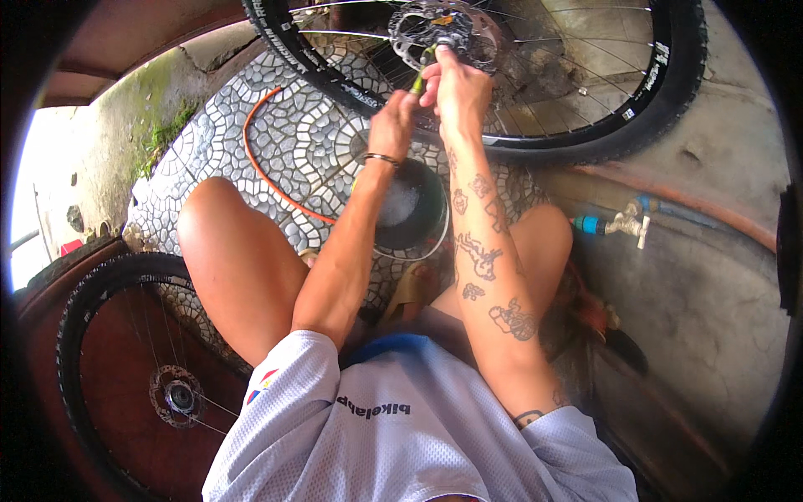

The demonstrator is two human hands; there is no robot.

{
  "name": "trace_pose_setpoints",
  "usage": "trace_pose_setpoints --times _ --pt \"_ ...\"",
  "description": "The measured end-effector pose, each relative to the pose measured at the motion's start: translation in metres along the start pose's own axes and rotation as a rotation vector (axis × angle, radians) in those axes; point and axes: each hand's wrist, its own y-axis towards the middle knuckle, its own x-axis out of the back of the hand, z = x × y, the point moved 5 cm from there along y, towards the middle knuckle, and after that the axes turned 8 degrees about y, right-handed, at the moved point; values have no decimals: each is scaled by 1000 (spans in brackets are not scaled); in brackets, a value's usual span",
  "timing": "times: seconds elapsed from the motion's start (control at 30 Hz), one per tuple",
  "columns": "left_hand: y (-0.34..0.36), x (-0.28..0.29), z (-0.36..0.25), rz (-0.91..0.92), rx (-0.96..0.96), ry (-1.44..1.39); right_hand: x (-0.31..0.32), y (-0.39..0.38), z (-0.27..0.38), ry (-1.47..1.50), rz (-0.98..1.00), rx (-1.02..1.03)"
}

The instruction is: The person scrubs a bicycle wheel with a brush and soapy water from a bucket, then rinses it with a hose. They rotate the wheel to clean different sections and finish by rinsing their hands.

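A bicycle wheel (577, 155) with a black knobbly tyre is at the top of the head view, its disc rotor (407, 43) and hub wet with whitish foam. My left hand (391, 127) is closed round a slim yellow-green handled tool (417, 84). The tool points up at the hub, and its far end is hard to make out there. My right hand (460, 90) is closed at the hub's end, thumb against the grey metal, fingers curled beside the tool. Below my hands, between my knees, stands a dark bucket (433, 224) of sudsy water.
Another bicycle wheel (75, 335) with a rotor lies at lower left. An orange hose (248, 125) curves over the pebble-mosaic floor (201, 159). On the right, a tap (627, 224) with a blue connector sticks out near a pipe and a concrete surface (719, 335).
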Motion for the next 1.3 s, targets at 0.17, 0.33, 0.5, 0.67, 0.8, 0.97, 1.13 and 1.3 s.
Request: trace_pose_setpoints --times 0.17,0.33,0.5,0.67,0.8,0.97,1.13,1.3 --pt "22 73 -5 -363 -160 333 4 -8 -7 12 22 -131" --pt "44 103 -17 -411 -381 418 3 -9 -7 59 10 -188" --pt "47 114 -27 -382 -423 432 4 -6 -7 119 55 -242" --pt "44 98 -49 -362 -612 440 4 -8 -9 124 80 -287" --pt "33 74 -41 -397 -308 399 0 -9 -12 91 59 -290" --pt "11 33 -31 -106 -240 308 -6 -6 -15 126 92 -232" --pt "14 17 -20 -4 -73 248 1 -14 2 -189 187 -126" --pt "-1 38 -26 35 -8 355 62 -17 116 -300 167 414"
